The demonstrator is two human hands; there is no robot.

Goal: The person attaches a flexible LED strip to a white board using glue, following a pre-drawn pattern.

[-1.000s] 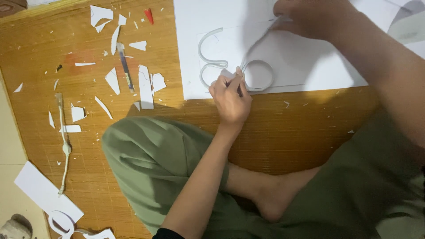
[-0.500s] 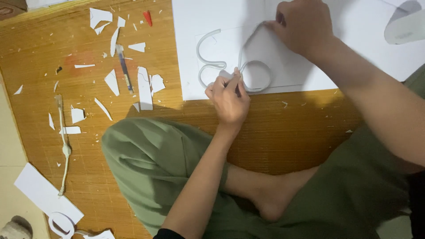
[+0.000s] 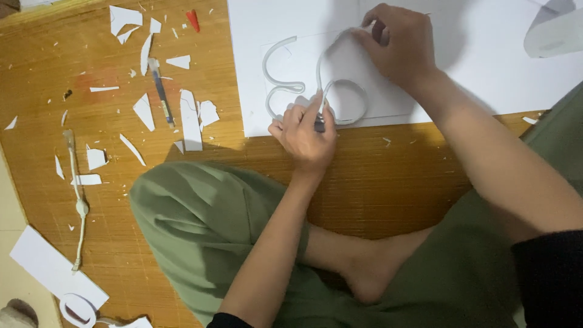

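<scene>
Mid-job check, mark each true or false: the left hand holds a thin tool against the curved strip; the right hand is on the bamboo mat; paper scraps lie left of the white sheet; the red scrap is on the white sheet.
1. The left hand holds a thin tool against the curved strip. True.
2. The right hand rests on the bamboo mat. False: it presses on the white sheet, at the strip's upper end.
3. Paper scraps lie left of the white sheet. True.
4. The red scrap lies on the white sheet. False: it lies on the mat, left of the sheet.
</scene>
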